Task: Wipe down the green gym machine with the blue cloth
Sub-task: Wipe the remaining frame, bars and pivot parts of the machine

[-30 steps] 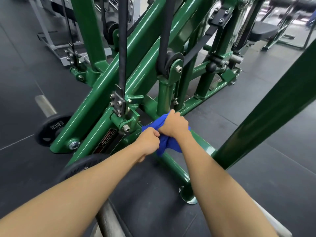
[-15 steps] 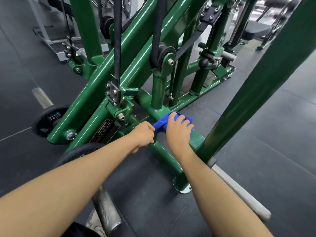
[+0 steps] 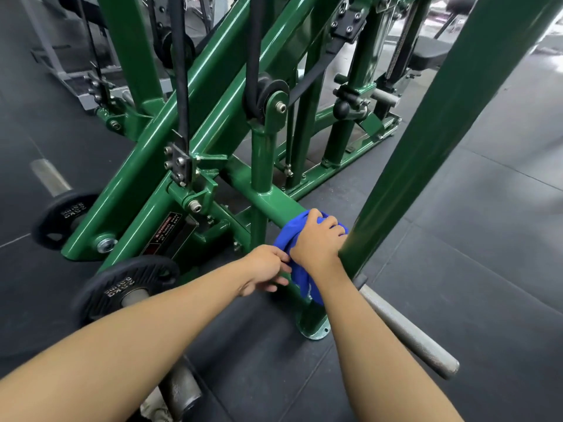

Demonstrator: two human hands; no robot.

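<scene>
The green gym machine (image 3: 213, 95) fills the upper half of the head view, with slanted beams, a pulley and black belts. Its low base bar (image 3: 274, 205) runs toward me down to a floor foot. The blue cloth (image 3: 292, 239) is draped over that bar beside a thick green upright (image 3: 432, 141). My right hand (image 3: 316, 239) lies on top of the cloth with fingers curled over it, pressing it onto the bar. My left hand (image 3: 265, 269) pinches the cloth's hanging left edge between thumb and fingers.
Two black weight plates (image 3: 128, 284) (image 3: 64, 217) sit on steel sleeves at the left. A knurled steel bar (image 3: 408, 333) sticks out at floor level on the right. Black rubber floor mats (image 3: 475, 254) surround the machine; other gym equipment stands at the back.
My right hand slid the cloth down the base bar toward the thick upright and curled over it. The left hand followed and now pinches the cloth's edge.
</scene>
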